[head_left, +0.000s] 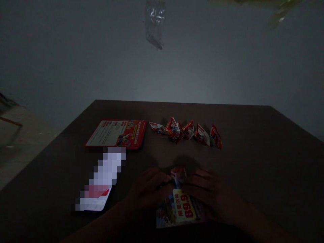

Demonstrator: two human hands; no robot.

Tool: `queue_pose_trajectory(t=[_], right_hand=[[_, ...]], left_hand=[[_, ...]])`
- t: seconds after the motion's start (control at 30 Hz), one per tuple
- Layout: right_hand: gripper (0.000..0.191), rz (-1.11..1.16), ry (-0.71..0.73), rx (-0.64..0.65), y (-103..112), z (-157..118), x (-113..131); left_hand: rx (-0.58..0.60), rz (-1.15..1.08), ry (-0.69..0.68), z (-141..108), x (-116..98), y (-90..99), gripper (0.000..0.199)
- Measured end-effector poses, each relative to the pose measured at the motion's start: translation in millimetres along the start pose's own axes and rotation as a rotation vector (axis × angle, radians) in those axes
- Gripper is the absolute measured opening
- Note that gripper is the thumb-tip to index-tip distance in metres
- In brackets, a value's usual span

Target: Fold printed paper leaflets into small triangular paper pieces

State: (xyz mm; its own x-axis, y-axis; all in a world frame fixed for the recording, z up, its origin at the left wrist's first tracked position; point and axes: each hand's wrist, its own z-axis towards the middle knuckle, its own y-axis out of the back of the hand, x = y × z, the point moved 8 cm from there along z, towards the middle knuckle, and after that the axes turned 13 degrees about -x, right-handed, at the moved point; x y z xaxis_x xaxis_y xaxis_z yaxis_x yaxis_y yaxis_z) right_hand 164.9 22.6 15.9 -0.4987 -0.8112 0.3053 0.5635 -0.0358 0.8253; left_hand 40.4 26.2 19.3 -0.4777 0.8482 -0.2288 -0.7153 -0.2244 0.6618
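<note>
A printed paper leaflet (184, 205) lies near the front of the dark table, with a yellow panel marked 89.9. Its upper part is curled up between my two hands. From the left, my left hand (152, 186) grips the leaflet's side with bent fingers. My right hand (206, 185) holds the opposite side, its fingers curving over the paper. The dim light hides most of the fingertips. Behind the hands stands a row of several folded red-and-white paper pieces (174, 131).
A stack of red leaflets (108, 132) lies at the left of the dark table (243, 128). In front of it rests a phone (100, 199) with a lit, blurred screen. A pale wall (202, 67) rises behind, with clear plastic (155, 25) stuck on it.
</note>
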Motion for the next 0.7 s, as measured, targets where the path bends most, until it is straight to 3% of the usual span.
queue_pose_trajectory(t=[0.03,0.1,0.27,0.4,0.5,0.7], right_hand=[[0.024,0.001,-0.024,0.053,-5.1,-0.6,-0.9],[0.025,-0.004,-0.065,0.114,-11.5,-2.3,-3.6],[0.028,0.004,-0.127,0.142,-14.6,-3.9,-11.3],[0.03,0.012,-0.16,0.127,-14.0,-2.5,-15.4],[0.03,0.031,-0.193,0.117,-14.9,-2.0,-18.0],[0.028,0.066,-0.312,0.053,-13.7,-0.7,-25.5]], left_hand=[[0.089,0.024,-0.004,-1.5,-0.3,-6.4,0.014],[0.116,0.031,0.003,-1.0,0.4,-7.5,0.013],[0.273,0.015,0.091,-2.8,11.1,-18.3,0.019],[0.323,-0.035,0.144,-6.0,16.3,-23.9,0.025],[0.355,-0.029,0.201,-11.1,21.6,-28.4,0.019],[0.37,0.03,0.405,-14.7,38.2,-30.2,0.013]])
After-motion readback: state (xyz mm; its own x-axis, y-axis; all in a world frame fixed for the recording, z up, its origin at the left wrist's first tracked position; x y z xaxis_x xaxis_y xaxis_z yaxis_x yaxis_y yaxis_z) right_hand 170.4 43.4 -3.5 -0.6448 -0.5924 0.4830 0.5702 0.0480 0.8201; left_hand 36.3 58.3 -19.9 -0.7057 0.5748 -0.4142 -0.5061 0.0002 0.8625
